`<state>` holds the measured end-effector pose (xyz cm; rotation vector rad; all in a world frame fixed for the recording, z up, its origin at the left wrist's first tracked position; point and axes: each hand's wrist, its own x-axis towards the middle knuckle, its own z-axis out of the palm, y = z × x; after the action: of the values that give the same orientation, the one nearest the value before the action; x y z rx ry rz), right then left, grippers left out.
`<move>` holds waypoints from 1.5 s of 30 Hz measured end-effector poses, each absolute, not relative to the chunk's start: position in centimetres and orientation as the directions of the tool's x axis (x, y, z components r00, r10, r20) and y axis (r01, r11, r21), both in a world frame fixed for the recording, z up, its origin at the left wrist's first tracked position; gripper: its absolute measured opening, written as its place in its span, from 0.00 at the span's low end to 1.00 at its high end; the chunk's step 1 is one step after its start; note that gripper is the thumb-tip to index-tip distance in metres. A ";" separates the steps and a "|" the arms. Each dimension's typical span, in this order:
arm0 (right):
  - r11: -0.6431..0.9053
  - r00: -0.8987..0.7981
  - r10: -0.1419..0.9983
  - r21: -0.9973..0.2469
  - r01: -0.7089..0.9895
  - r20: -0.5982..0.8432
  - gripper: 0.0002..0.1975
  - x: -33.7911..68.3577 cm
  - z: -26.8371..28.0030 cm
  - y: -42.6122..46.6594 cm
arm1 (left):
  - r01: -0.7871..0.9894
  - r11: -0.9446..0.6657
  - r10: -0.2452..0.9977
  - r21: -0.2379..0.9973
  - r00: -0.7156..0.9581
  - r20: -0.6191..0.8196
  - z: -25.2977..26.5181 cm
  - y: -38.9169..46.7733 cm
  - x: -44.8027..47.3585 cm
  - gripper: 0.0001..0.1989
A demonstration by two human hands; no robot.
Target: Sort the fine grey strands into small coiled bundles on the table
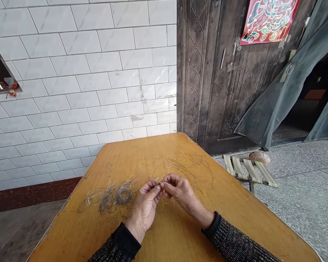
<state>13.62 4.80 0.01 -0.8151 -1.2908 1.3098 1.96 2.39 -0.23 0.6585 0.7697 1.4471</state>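
Over the middle of a wooden table (177, 233), my left hand (147, 205) and my right hand (182, 192) meet at the fingertips. Both pinch a thin wire (153, 171), whose loop rises just above the fingers. The ends between the fingertips are too small to make out. Left of my left hand lies a tangle of coiled grey wires (108, 198), with a rounder coil (124, 194) at its right side. Beyond my right hand, several loose thin brown wires (191, 165) spread across the tabletop.
A white tiled wall (104, 72) stands behind the table, beside a dark carved door (207, 91). On the right, a folding stool with striped straps (248, 171) is close to the table edge, near a round pale object (259, 157). A grey curtain (278, 91) hangs in the doorway.
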 end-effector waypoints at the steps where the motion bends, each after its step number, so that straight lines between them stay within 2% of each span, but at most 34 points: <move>1: 0.162 -0.183 0.962 -0.963 -0.217 0.203 0.12 13.5 -0.1 4.8 | -0.607 0.025 0.997 0.794 -0.040 -0.063 -0.2 2.3 2.0 0.13; 8: 0.167 -0.148 0.968 -0.959 -0.228 0.204 0.09 13.0 -0.7 4.9 | -0.565 0.001 0.997 0.825 -0.062 -0.044 -0.2 2.2 2.2 0.13; 16: 0.081 -0.135 0.984 -0.966 -0.247 0.117 0.10 14.2 0.5 5.0 | -0.495 0.121 0.993 0.861 0.075 -0.096 0.3 2.5 1.0 0.12; 31: 0.004 -0.270 0.960 -0.967 -0.253 0.075 0.13 15.1 1.2 4.7 | -0.469 0.127 0.980 0.874 0.197 -0.036 0.9 2.6 0.2 0.07; 39: -0.025 -0.196 0.980 -0.943 -0.332 0.043 0.20 14.9 0.7 4.9 | -0.495 0.079 0.988 0.865 0.154 -0.002 0.6 2.4 0.9 0.08; 45: 0.016 -0.138 0.989 -0.954 -0.298 0.060 0.19 14.5 0.4 4.9 | -0.468 0.054 0.992 0.882 0.123 0.005 0.5 2.4 0.9 0.07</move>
<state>14.45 4.88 0.36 -0.8836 -1.1032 1.4128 0.92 2.36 0.50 0.8811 0.7723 1.2964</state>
